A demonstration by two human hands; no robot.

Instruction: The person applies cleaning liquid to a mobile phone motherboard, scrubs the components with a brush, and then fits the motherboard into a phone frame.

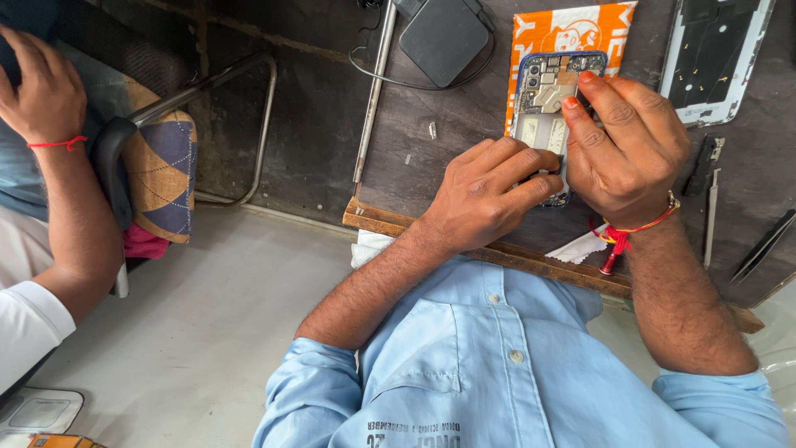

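Note:
An opened phone (543,98) with its back cover off and its circuit board showing lies on an orange packet (572,29) on the dark worktable (448,158). My left hand (489,192) rests over the phone's lower end, fingers curled across it and holding it down. My right hand (626,148) grips the phone's right edge, with the index and middle fingertips pressing on the board near the top. A red thread is tied around my right wrist. The lower half of the phone is hidden under both hands.
A white phone frame (715,54) lies at the far right, a dark adapter (444,33) with cable at the top, and a metal rod (373,91) along the left edge. Tweezers (711,217) and a black tool (705,162) lie right of my hand. Another person's hand (41,91) and a chair (124,141) are at left.

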